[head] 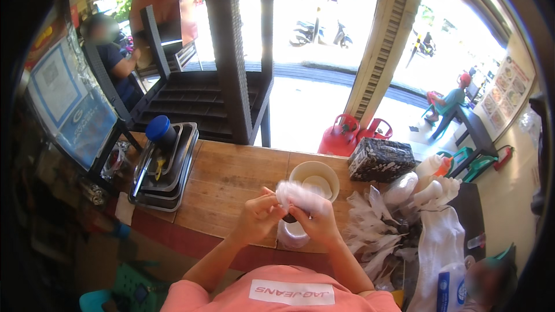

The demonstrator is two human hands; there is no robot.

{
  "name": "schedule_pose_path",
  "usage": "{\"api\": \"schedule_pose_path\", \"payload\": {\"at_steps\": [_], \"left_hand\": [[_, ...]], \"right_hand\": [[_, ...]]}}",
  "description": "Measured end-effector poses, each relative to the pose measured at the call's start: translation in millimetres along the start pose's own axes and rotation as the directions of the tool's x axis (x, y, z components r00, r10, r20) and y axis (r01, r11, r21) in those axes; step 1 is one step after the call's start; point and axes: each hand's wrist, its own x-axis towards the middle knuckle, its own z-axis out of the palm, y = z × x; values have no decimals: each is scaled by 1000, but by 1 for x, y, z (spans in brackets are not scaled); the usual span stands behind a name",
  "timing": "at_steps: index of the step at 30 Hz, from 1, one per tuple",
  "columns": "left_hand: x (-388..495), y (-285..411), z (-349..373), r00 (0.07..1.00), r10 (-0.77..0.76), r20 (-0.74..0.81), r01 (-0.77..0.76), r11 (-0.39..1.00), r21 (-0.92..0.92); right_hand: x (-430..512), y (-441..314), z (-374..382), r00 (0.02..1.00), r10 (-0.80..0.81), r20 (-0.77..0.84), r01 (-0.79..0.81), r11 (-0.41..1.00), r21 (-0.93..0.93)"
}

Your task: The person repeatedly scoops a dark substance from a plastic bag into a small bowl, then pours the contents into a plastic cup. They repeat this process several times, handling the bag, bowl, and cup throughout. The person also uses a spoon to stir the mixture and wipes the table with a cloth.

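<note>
In front of my chest, my left hand and my right hand come together over the wooden table. Between them they hold a whitish translucent plastic item, blurred, so its exact kind cannot be told. A small dark thing shows below it, between the fingers. Just beneath my hands, near the table's front edge, stands a clear plastic container, partly covered by my right hand. Behind the held plastic is a round cream tub with a pale round thing inside it.
Stacked metal trays bear a blue-lidded jar at left. On the right are a black patterned box, plastic bags and squeeze bottles. Beyond the table stand red gas cylinders and upturned dark furniture. People sit farther off.
</note>
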Motion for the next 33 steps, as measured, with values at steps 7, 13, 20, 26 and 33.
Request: {"api": "schedule_pose_path", "payload": {"at_steps": [7,13,20,26,33], "left_hand": [[-5,5,-19,860,-372,350,477,829,-293],[-6,3,-7,998,-33,52,37,997,-68],[-13,12,-19,865,-464,193,480,876,-49],[-4,9,-14,981,111,158,-136,978,157],[-14,8,-20,987,121,110,-161,837,524]], "right_hand": [[7,-3,-1,914,-404,31,386,845,-371],[6,-7,6,931,-343,125,362,911,-196],[7,-1,2,974,-225,10,224,959,-172],[-7,10,12,967,166,192,-223,918,328],[-16,16,22,978,174,115,-186,977,103]]}}
